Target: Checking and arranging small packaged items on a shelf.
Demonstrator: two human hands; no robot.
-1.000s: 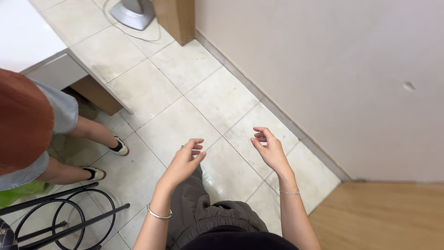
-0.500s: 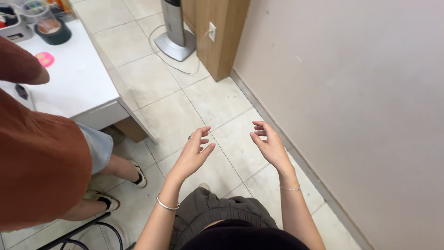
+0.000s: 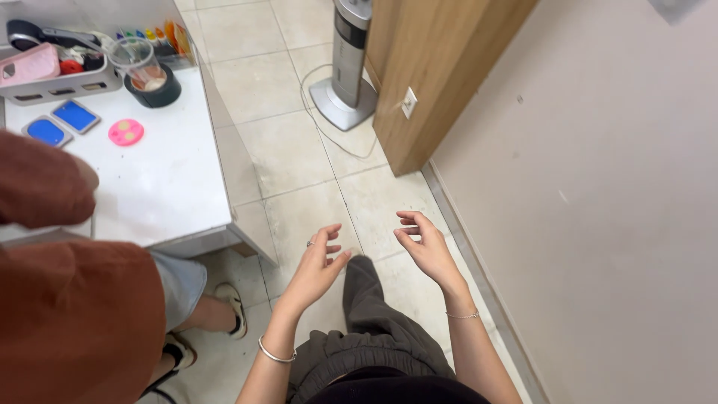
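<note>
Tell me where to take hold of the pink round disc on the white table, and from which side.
Take the pink disc by its rim, coming straight down from above. It lies flat on the white table, so only the edge offers a grip. The two blue pads crowd its left; its right side is freer.

White table [image 3: 172,187]; pink disc [image 3: 126,132]; beige floor tiles [image 3: 299,157]

- 2 hands: left [image 3: 318,262], right [image 3: 426,243], both empty w/ fingers loosely curled
- 2 blue pads [image 3: 61,123]
- 1 pink disc [image 3: 126,132]
- 1 clear cup [image 3: 133,58]
- 1 tape roll [image 3: 153,88]
- 1 tray [image 3: 52,86]
- 1 tower fan [image 3: 348,63]
- 1 table [image 3: 164,179]
- 1 other person [image 3: 67,299]
</note>
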